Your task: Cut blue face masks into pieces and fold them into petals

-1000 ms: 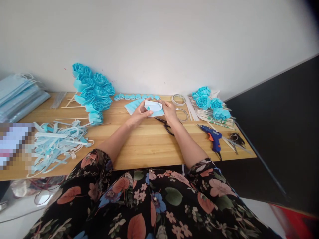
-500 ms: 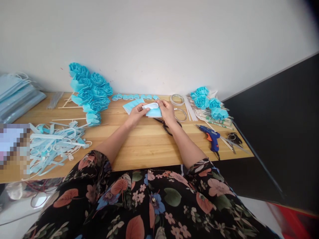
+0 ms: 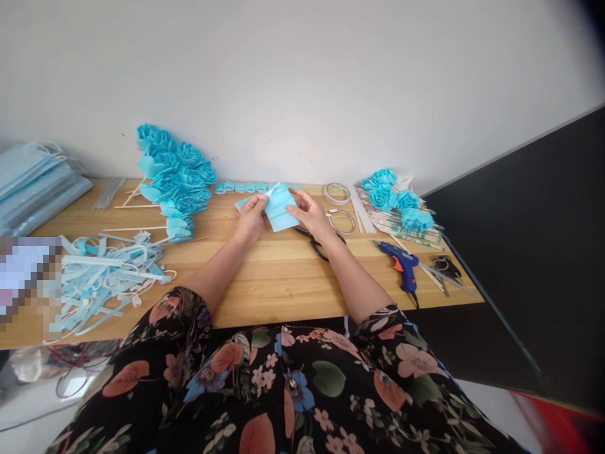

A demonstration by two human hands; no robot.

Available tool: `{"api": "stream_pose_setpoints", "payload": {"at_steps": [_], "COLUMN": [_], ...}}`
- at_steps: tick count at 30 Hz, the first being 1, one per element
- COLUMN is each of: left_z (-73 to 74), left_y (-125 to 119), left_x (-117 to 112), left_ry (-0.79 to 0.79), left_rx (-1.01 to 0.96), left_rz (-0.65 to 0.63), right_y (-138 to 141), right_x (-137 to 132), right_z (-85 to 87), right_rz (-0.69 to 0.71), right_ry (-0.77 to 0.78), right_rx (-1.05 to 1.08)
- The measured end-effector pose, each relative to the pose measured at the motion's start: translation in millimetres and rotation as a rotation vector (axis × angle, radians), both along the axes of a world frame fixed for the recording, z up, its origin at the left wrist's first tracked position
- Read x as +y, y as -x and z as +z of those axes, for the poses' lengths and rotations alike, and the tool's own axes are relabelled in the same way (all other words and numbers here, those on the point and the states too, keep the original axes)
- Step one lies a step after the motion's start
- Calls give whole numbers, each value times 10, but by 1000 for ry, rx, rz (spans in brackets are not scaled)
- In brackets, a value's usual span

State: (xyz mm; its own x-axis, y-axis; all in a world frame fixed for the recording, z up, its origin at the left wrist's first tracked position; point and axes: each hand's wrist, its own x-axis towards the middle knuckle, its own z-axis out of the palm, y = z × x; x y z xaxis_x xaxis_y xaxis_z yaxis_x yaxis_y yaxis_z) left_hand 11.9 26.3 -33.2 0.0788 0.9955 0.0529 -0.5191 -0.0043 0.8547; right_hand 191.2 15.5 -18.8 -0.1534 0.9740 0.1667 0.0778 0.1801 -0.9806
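Observation:
Between my hands, above the table, is a light blue square of face-mask fabric (image 3: 282,211), tilted, with a white edge showing at its upper left. My left hand (image 3: 254,217) pinches the square's left side. At the right side, my right hand (image 3: 309,214) has its thumb on the fabric and its index finger at the upper edge. Another blue fabric piece (image 3: 242,203) lies behind my left hand, partly covered. Black-handled scissors (image 3: 317,246) rest under my right wrist. A row of small blue rolled pieces (image 3: 243,188) lines the wall.
Blue fabric roses (image 3: 177,170) on sticks stand at left, near cut mask straps (image 3: 111,271) and a mask stack (image 3: 38,183). Rightward are tape rolls (image 3: 337,193), white strips (image 3: 363,211), more roses (image 3: 382,189) and a blue glue gun (image 3: 401,261). A dark panel (image 3: 524,239) borders the table.
The fabric, folded with its white side showing before, is now opened out with its blue face showing. My right hand's fingers have spread a little; the view has shifted slightly.

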Motion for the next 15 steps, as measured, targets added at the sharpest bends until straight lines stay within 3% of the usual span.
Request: {"api": "stream_pose_setpoints", "payload": {"at_steps": [7,15], "left_z": [10,27], "left_y": [-14,2], "left_x": [0,35], "left_ry": [23,-75], "left_rx": [-41,72], "left_rz": [42,64], "right_y": [-20,-6], "right_x": [35,-9], "right_z": [-42,9], "right_rz": [-27,-12], "right_ry": [-4,-23], "right_rx": [-12,-72]}}
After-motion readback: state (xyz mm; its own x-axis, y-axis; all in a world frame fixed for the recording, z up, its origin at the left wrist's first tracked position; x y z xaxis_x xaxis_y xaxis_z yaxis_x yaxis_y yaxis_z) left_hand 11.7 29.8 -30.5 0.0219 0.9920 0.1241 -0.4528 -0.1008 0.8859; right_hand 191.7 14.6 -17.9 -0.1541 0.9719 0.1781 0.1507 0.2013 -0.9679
